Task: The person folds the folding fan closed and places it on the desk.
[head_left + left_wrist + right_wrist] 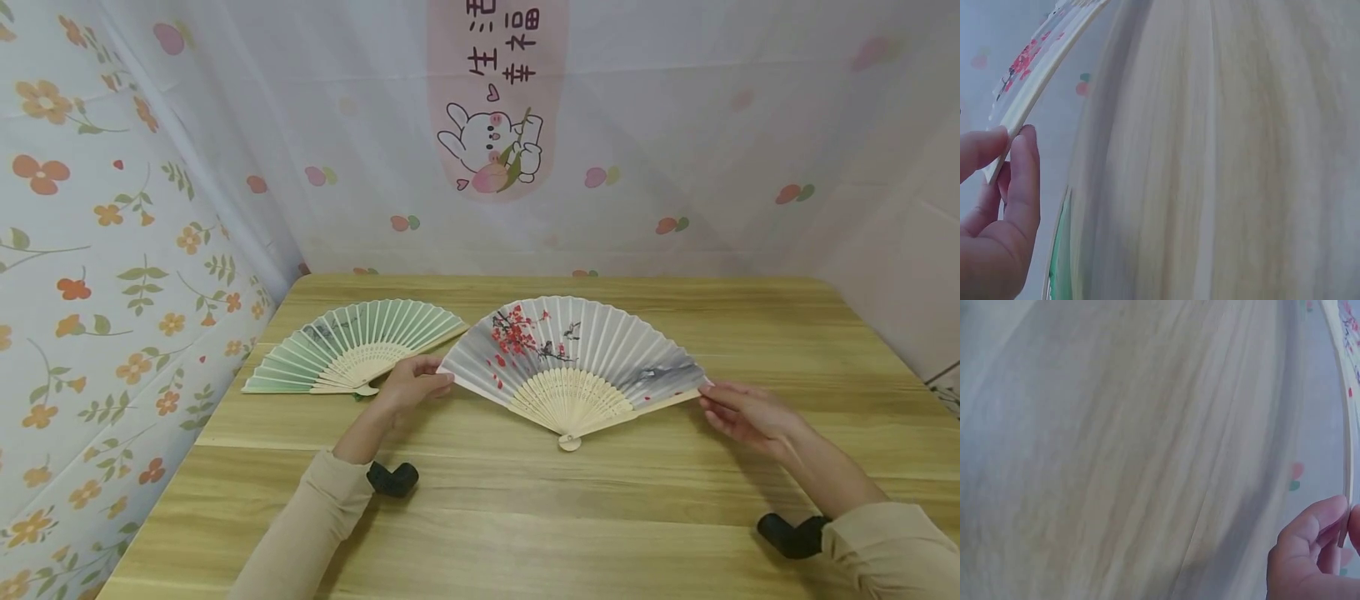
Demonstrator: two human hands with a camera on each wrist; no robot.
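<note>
A grey folding fan (600, 342) with red blossoms, small birds and pale pierced ribs is spread wide in the head view, its pivot end toward the person. My left hand (411, 385) pinches the outer corner of its left guard stick; the left wrist view shows thumb and fingers (1022, 181) on either side of that stick. At the opposite corner my right hand (753, 417) pinches the right guard stick, also seen in the right wrist view (1310, 550). Left of it, a green folding fan (375, 333) lies spread on the table, close behind my left hand.
The wooden table (525, 533) reaches back to a white curtain (360, 142) with a rabbit print. A floral cloth (112, 292) hangs along the left side. Black straps (393, 480) sit at both wrists.
</note>
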